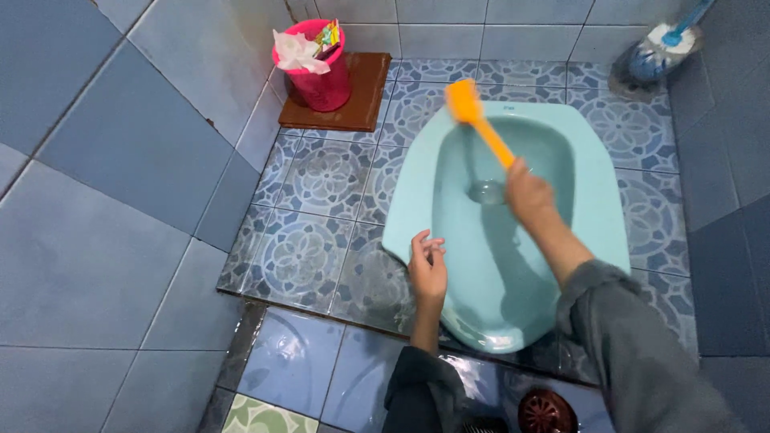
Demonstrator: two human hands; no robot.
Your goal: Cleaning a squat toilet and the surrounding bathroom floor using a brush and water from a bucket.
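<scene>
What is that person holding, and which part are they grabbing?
The right hand holds an orange brush by the lower end of its handle. The left hand holds nothing, near the squat toilet's rim.

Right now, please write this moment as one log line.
right hand: holds orange brush | left hand: on squat toilet rim

A pink bucket (314, 70) stands on a brown board (362, 95) in the floor's far left corner; a round drain cover (545, 410) sits at its near edge.
</scene>
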